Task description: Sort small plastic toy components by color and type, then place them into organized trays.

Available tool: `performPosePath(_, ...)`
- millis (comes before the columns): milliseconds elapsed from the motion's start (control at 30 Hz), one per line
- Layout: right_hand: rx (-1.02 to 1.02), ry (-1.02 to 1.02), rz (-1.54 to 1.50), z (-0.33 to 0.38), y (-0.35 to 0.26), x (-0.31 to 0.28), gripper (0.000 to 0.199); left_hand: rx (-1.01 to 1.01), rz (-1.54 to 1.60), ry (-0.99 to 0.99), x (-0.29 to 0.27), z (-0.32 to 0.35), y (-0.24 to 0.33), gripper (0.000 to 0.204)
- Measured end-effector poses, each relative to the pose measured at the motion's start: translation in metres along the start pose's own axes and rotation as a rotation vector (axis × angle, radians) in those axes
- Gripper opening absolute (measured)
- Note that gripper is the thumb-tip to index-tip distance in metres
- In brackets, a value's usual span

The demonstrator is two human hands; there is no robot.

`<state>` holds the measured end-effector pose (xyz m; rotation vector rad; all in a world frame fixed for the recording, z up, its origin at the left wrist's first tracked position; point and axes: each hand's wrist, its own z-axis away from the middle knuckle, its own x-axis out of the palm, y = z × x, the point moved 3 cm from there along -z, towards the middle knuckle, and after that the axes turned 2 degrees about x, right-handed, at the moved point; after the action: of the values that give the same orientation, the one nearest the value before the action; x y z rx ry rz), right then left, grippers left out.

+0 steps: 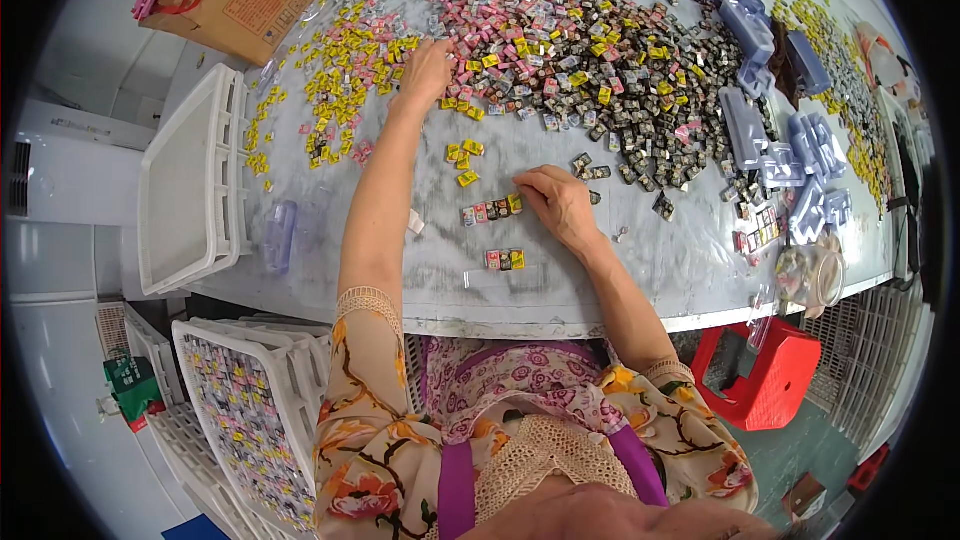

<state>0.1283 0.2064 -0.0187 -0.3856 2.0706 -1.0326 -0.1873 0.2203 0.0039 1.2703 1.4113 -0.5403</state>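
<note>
My left hand [427, 72] reaches far across the grey table, fingers bent down at the edge of a pile of small pink packets [475, 20]; what its fingertips hold is hidden. My right hand [560, 204] is curled beside the right end of a short row of mixed packets [491, 210]; anything between its fingers is too small to make out. Nearer me lies a shorter row of packets [505, 260] by a clear plastic strip [500, 279]. Several loose yellow packets [465, 156] lie beyond the longer row. Black packets [655, 120] spread to the right of the pink ones.
A white tray [150, 190] and cardboard box [240, 0] stand at the left. Clear plastic trays [745, 125] and a plastic jar [812, 275] line the right. Below the table are a crate of packets [240, 420] and a red stool [780, 380].
</note>
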Motion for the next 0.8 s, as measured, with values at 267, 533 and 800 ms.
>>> performPosePath(267,0.014,0.02,-0.004,0.001,0.001,0.0,0.012,-0.012,0.085,0.092,-0.009,0.019,0.001,0.016)
performPosePath(533,0.163,0.149,-0.194,-0.003,0.002,-0.012,0.04,-0.254,0.726,0.024,-0.011,0.08,0.04,0.02)
performPosePath(800,0.105,0.184,-0.27,-0.007,0.005,-0.009,0.044,-0.156,0.778,-0.217,-0.005,0.126,0.108,0.021)
